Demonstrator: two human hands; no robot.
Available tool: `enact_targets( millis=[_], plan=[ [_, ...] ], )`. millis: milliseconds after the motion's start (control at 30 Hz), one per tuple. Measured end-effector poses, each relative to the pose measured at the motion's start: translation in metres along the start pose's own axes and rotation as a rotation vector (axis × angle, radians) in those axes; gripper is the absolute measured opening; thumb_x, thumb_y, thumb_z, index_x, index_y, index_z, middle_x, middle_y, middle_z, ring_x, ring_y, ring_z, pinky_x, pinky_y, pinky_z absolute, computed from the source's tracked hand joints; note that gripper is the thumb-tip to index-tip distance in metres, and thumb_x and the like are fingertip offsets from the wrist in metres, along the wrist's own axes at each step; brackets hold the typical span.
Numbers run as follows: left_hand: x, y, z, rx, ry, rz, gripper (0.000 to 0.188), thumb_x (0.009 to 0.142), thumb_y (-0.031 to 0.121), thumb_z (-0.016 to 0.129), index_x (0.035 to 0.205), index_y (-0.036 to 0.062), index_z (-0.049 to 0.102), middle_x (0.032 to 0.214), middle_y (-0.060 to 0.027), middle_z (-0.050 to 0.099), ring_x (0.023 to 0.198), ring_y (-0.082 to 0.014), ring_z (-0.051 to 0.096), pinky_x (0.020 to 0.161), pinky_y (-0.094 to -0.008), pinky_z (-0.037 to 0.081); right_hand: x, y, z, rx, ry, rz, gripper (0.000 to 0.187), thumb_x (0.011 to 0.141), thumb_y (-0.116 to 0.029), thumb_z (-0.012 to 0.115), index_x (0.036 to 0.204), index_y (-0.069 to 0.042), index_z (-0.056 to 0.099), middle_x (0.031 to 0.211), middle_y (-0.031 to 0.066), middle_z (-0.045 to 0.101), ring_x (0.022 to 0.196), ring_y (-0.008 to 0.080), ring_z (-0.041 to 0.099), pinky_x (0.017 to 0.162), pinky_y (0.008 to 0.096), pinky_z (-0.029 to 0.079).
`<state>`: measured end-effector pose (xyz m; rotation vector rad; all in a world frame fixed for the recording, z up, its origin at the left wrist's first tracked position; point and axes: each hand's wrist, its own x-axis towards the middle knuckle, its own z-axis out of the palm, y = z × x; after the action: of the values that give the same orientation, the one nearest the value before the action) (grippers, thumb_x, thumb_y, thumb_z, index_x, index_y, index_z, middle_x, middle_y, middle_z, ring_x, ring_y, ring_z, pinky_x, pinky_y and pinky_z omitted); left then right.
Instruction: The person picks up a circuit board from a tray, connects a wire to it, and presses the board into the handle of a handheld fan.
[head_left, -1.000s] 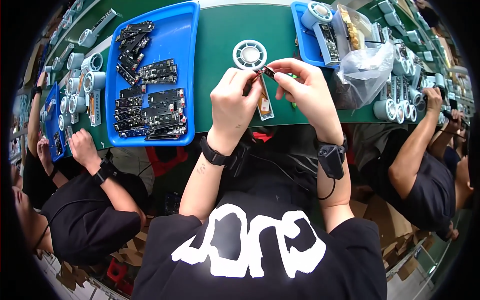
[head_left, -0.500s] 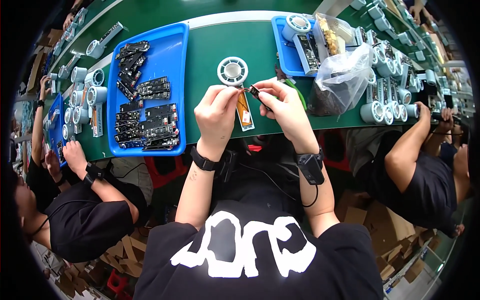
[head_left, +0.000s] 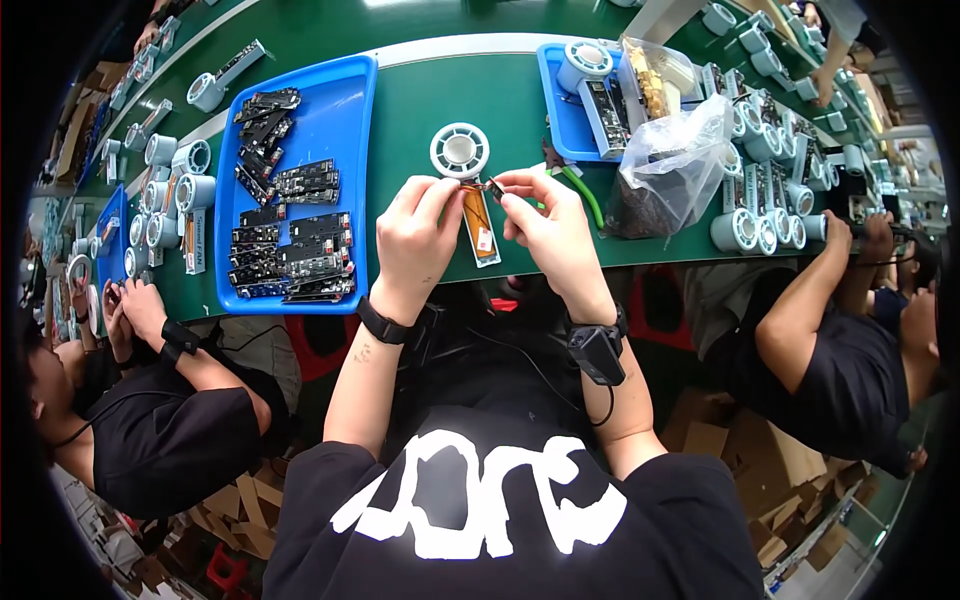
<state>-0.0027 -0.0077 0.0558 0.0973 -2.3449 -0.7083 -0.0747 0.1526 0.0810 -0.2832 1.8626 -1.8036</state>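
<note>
Green table [head_left: 420,110] fills most of our working field, its near edge running just beyond our lap. On its left side we record a large blue tray [head_left: 335,110] of black circuit boards [head_left: 320,235], heaped loosely at the far end and stacked in rows nearer us. Far right of centre sits a small blue tray [head_left: 563,128] bearing an assembled fan [head_left: 603,118]; against its right side we note a clear plastic bag [head_left: 678,150] with dark contents too indistinct to identify. Between the two trays lies the open fan unit [head_left: 459,150], pale, round head away from us, handle toward us, an orange strip [head_left: 473,212] exposed in the handle's channel. Over it we hold both hands: the left hand [head_left: 413,225], on the handle's left, pinches thin wires between thumb and forefinger just below the round head; the right hand [head_left: 548,220], on the other side, grips a small dark board [head_left: 494,190] by thumb and fingers, above the handle's upper end. Green-handled pliers [head_left: 583,190] lie just beyond the right hand. Reddish wires [head_left: 478,186], partly hidden by our fingertips, show between the hands.
</note>
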Motion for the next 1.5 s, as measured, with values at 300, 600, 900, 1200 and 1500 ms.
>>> enact_targets(
  millis=[300,600,900,1200,1500],
  plan=[
    [-0.007,0.005,0.005,0.033,0.069,0.165,0.023,0.076,-0.002,0.076,0.098,0.0041,0.073,0.087,-0.0076,0.065,0.073,-0.0265,0.065,0.062,-0.0362,0.054,-0.007,0.009,-0.007,0.055,-0.028,0.002,0.020,0.097,-0.003,0.061,0.116,0.001,0.066,0.096,0.0040,0.068,0.067,0.0077,0.058,0.060,0.0228,0.047],
    [-0.004,0.009,0.004,0.087,0.025,0.132,0.010,0.084,0.006,0.071,0.093,0.0053,0.069,0.081,-0.0084,0.063,0.070,-0.0271,0.065,0.061,-0.0387,0.052,-0.021,0.000,-0.001,-0.134,0.028,-0.101,0.025,0.095,-0.007,0.065,0.118,0.002,0.067,0.099,0.0082,0.072,0.072,0.0108,0.066,0.066,0.0259,0.053],
    [-0.016,0.026,-0.007,0.169,-0.112,0.127,0.014,0.085,0.012,0.067,0.096,0.0038,0.069,0.079,-0.0085,0.064,0.068,-0.0262,0.065,0.058,-0.0380,0.051,-0.032,-0.002,0.014,-0.342,0.163,-0.288,0.026,0.091,-0.007,0.069,0.116,0.001,0.068,0.099,0.0164,0.073,0.079,0.0214,0.072,0.072,0.0329,0.057],
    [-0.008,0.019,-0.011,0.066,-0.134,0.121,0.033,0.084,0.011,0.067,0.115,-0.0013,0.067,0.091,-0.0120,0.062,0.081,-0.0297,0.062,0.073,-0.0398,0.051,-0.009,0.002,0.002,-0.274,0.175,-0.246,0.023,0.093,-0.002,0.066,0.116,0.002,0.068,0.098,0.0071,0.072,0.071,0.0086,0.064,0.064,0.0246,0.052],
    [-0.032,0.007,-0.016,0.050,-0.075,0.056,0.039,0.080,0.006,0.066,0.119,0.0010,0.067,0.089,-0.0094,0.061,0.081,-0.0267,0.062,0.074,-0.0383,0.051,-0.010,-0.005,0.012,-0.233,0.086,-0.158,0.025,0.095,-0.001,0.063,0.120,0.004,0.066,0.106,0.0070,0.069,0.072,0.0065,0.063,0.064,0.0210,0.049]
  ],
)
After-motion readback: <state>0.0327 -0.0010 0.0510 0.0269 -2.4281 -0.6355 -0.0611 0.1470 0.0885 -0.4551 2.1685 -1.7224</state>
